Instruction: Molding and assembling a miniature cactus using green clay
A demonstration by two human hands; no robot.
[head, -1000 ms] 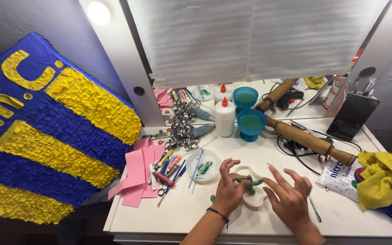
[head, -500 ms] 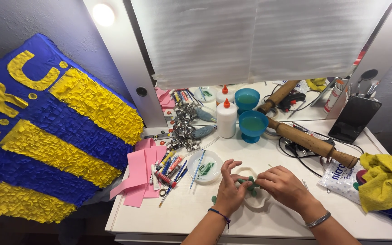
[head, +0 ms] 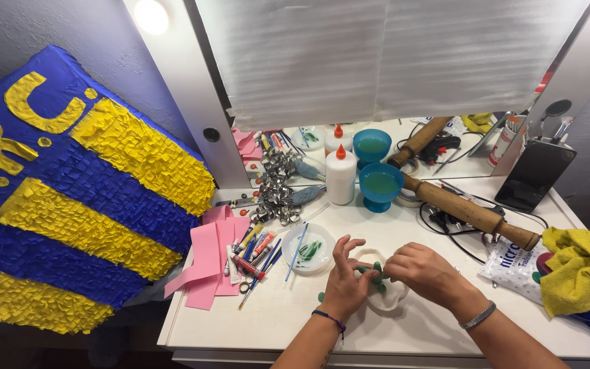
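Left hand: the left hand (head: 344,283) is resting low on the white bench (head: 274,321), fingers spread and raised, thumb and forefinger pinching a small green clay piece (head: 370,272); a dark cord bracelet is sitting at the wrist.
Right hand: the right hand (head: 423,272) is coming in from the right, fingers curled narrow around the other end of the same green piece; a metal bracelet is circling the wrist.
Green clay piece: it is sitting between the two grips, just above a flat white clay shape (head: 389,301) lying on the bench under the hands.
Small dish: a round white dish (head: 311,249) smeared with green paint is lying just left of the left hand, a blue-handled brush (head: 297,244) leaning across its rim.
Paint tubes: a heap of paint tubes and brushes (head: 254,249) is lying left of the dish, partly on pink paper strips (head: 206,263).
Behind the hands: a white glue bottle (head: 341,176) with an orange cap is standing by the mirror, a blue cup (head: 381,186) just beside it, and a wooden rolling pin (head: 469,212) is lying aslant to the right.
Right edge: a yellow cloth (head: 578,270) is bunching near the bench corner.
Left side: a blue and yellow fringed piñata (head: 69,191) is leaning against the wall.
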